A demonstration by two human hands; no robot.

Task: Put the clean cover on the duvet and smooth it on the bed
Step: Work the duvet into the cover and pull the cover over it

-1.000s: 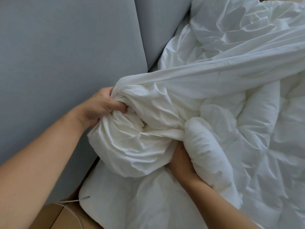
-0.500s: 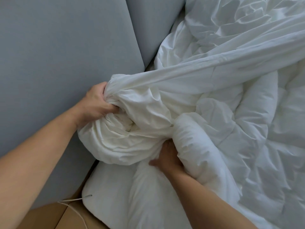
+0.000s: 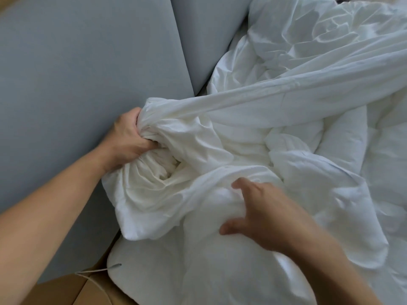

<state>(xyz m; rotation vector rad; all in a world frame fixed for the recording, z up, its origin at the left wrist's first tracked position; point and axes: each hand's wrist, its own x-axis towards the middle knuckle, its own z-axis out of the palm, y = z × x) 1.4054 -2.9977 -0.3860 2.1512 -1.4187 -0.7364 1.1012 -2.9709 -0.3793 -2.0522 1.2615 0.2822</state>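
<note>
A white duvet cover lies bunched and stretched across the bed, over the puffy white duvet. My left hand grips a gathered corner of the cover beside the grey headboard, with folds hanging below the fist. My right hand is blurred, fingers spread, above the covered bulge of duvet at the lower middle; I cannot tell whether it touches the fabric. The cover runs taut from my left fist toward the upper right.
A grey padded headboard in two panels fills the left and top. A white pillow lies at the bottom, next to a wooden surface with a thin white cable.
My right hand has come out from under the duvet roll and now hovers spread above it. My left hand keeps its grip and has shifted slightly left toward the headboard.
</note>
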